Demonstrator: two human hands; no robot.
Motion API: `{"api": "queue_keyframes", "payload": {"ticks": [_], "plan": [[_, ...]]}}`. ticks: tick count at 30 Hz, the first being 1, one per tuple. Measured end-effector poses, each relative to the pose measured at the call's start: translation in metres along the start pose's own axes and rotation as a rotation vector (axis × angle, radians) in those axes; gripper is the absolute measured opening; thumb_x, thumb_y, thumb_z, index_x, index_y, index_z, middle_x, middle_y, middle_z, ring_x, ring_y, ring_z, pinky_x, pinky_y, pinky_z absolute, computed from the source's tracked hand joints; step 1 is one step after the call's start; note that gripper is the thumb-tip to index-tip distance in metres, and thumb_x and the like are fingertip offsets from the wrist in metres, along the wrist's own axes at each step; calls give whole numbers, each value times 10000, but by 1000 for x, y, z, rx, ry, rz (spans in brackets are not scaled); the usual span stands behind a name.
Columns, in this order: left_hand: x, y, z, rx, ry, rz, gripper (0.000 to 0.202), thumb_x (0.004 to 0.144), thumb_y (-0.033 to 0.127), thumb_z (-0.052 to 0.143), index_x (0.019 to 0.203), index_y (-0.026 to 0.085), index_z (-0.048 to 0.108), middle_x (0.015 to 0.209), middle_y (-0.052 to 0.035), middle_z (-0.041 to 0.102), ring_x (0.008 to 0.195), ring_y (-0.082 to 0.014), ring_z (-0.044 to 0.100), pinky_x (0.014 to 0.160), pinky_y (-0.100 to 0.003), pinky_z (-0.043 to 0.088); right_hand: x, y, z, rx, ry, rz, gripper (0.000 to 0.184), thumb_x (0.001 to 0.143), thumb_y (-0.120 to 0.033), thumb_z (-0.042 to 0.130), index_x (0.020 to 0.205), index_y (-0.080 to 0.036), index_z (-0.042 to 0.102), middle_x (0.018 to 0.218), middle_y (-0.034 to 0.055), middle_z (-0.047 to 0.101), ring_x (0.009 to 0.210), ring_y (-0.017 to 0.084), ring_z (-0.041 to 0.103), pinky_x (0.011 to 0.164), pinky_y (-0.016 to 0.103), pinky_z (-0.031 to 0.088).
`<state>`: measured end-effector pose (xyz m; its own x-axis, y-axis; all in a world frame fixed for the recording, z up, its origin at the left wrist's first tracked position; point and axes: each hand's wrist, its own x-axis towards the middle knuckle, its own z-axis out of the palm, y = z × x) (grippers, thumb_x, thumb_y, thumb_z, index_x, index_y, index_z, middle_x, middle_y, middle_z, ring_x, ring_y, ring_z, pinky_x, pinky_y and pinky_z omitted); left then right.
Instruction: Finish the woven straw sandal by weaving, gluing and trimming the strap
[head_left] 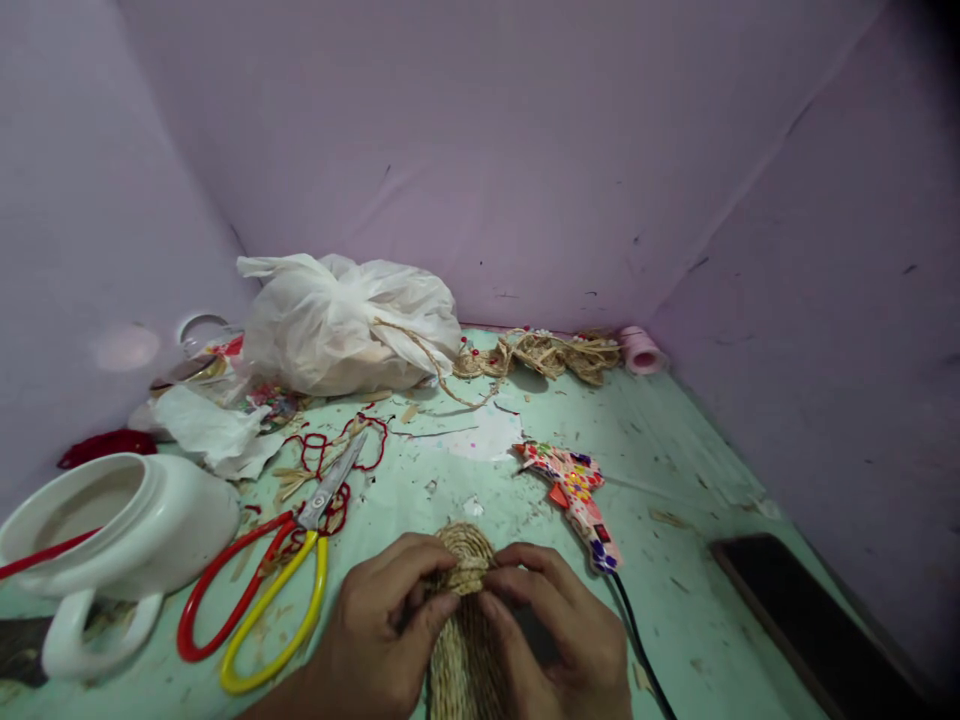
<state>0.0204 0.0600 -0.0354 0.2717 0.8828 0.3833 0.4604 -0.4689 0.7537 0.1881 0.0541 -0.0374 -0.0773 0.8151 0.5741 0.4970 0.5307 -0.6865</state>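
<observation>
At the bottom centre of the frame, a woven piece (461, 645) of coarse tan cord is showing tight ridges and a rounded top. The left hand (390, 620) and right hand (562, 625) are pinching that top between thumbs and fingers. Right of centre, a flower-patterned glue gun (574, 487) is lying; at left, red-and-yellow-handled scissors (311, 512) are resting near a glossy white jug (191, 520).

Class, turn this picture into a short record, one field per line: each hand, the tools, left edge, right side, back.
Left hand: pinches the woven piece near its top
Right hand: pinches the same piece from the other side
Tools: scissors with red and yellow handles; flowered glue gun with black cord
Left edge: white pot
Right side: dark phone
Back: white plastic bag, pink roll
</observation>
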Motion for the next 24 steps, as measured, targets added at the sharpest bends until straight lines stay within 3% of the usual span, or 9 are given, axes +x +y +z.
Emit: {"api": "queue_keyframes", "payload": {"ticks": [3, 10, 24], "plan": [[-1, 0, 0, -18, -13, -21, 149, 769, 105, 531, 888, 191, 551, 772, -13, 611, 526, -75, 513, 456, -166, 422, 1, 0, -3, 17, -76, -28, 162, 735, -65, 541, 821, -171, 629, 757, 65, 639, 688, 153, 624, 599, 243, 527], [-1, -1, -1, -57, -38, -37, 126, 784, 128, 524, 887, 194, 554, 763, -5, 595, 548, -78, 512, 477, -174, 417, 3, 0, -3, 56, -111, -7, 229, 758, -87, 532, 960, -160, 613, 908, 105, 655, 830, 178, 639, 684, 264, 553], [-1, -2, 1, -91, -41, -66, 82, 789, 128, 524, 833, 188, 560, 764, -6, 591, 594, -84, 519, 509, -178, 411, 0, 4, 3, 157, -121, 118, 137, 790, -120, 514, 880, -192, 587, 797, 51, 637, 732, 152, 617, 628, 229, 513]]}}
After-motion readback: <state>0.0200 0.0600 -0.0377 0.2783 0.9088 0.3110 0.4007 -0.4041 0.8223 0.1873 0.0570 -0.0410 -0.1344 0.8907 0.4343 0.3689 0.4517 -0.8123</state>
